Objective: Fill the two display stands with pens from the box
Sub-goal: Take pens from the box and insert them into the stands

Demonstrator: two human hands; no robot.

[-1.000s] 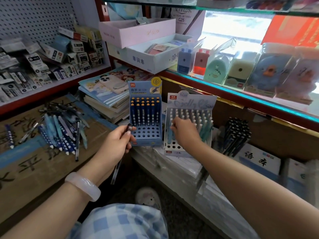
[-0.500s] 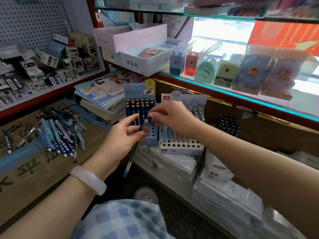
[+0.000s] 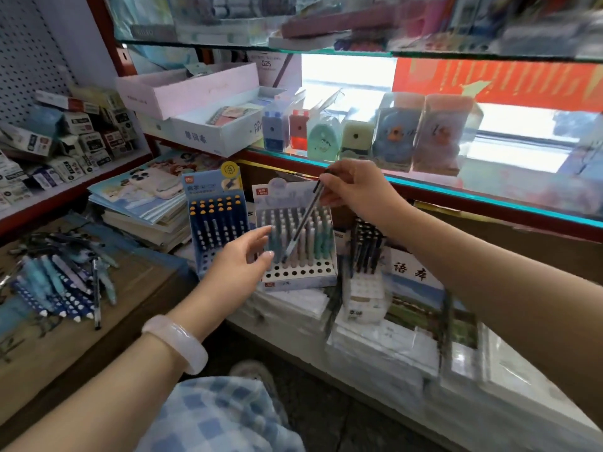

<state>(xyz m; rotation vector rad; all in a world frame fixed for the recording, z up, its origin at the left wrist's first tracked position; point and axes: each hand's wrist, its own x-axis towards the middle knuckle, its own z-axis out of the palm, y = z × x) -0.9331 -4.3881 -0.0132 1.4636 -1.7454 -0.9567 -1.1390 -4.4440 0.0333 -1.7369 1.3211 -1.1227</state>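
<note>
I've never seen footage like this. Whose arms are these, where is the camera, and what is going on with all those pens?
No machine here: a person wears a camera on the head, looking down at their own arms. The right hand pinches a dark pen, tip down over the white display stand, whose front holes are empty. The left hand is open beside it, holding nothing. A blue display stand stands left of it, and loose pens lie on the cardboard box.

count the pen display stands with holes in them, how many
2: the blue stand left of centre, and the white stand right beside it, where the right hand lowers a pen. Others may be hidden.
</note>
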